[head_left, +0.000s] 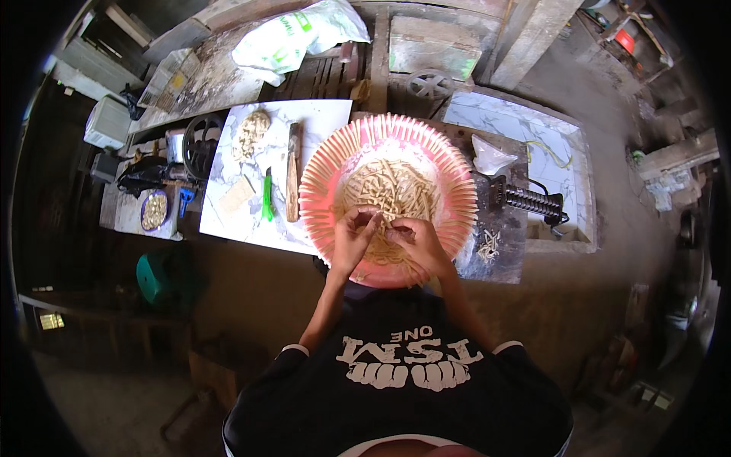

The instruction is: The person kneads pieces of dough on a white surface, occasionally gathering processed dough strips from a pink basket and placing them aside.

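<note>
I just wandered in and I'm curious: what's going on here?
A person's left hand and right hand are close together over a pink basin, at a heap of pale strips. Whether either one pinches a strip is too small to tell. On a marbled board to the left lie a green-handled tool and a long wooden-handled one.

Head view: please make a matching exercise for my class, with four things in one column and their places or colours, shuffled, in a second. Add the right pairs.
Things
1. Basin
2. Green-handled tool
3. Plastic bag
4. Both hands

Places or colours
A. On the marble-patterned board
B. Over the pale strips, fingers bent
C. Pink and round
D. White with green markings, at the back

Right pairs: 1-C, 2-A, 3-D, 4-B
</note>
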### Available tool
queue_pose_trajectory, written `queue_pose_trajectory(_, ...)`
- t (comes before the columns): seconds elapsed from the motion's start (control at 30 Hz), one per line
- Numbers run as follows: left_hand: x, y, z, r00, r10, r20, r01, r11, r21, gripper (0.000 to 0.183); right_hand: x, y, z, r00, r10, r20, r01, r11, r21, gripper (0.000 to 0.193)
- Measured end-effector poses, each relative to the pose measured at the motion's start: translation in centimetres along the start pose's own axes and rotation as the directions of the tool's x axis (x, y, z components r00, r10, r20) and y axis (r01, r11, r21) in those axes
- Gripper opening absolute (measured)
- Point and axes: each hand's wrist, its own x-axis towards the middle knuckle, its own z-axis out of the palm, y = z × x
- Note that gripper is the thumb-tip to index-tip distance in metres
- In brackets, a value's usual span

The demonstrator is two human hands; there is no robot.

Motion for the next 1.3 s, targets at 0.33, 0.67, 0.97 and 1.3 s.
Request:
queue_pose_trajectory(0.33, -1.4, 0.5, -1.1, 0.964, 0.024, -0.264, 0.030, 0.980, 0.199, 0.022, 1.3, 0.2, 0.0, 0.986, -0.163, 0.014, 0.145, 0.831, -0.537, 0.012)
queue_pose_trajectory(0.67, -2.3, 1.1, -3.0, 0.935, 0.008, -0.356, 0.074, 0.974, 0.216, 0.023, 0.8, 1.2, 0.8, 0.999, -0.029, 0.030, 0.041, 0.698, -0.715, 0.025)
queue_pose_trajectory(0.97, -0.5, 0.9, -9.9, 0.914, 0.105, -0.391, 0.095, 0.884, 0.458, 0.025, 7.9, -3.0, 6.5, 0.959, -0.279, 0.053, 0.278, 0.884, -0.377, 0.024)
queue_pose_trajectory(1.3, 3.9, -4.2, -16.3, 0.902, 0.187, -0.389, 0.138, 0.730, 0.670, 0.025, 17.7, 2.0, 13.0, 0.965, -0.099, 0.243, 0.188, 0.906, -0.379, 0.025)
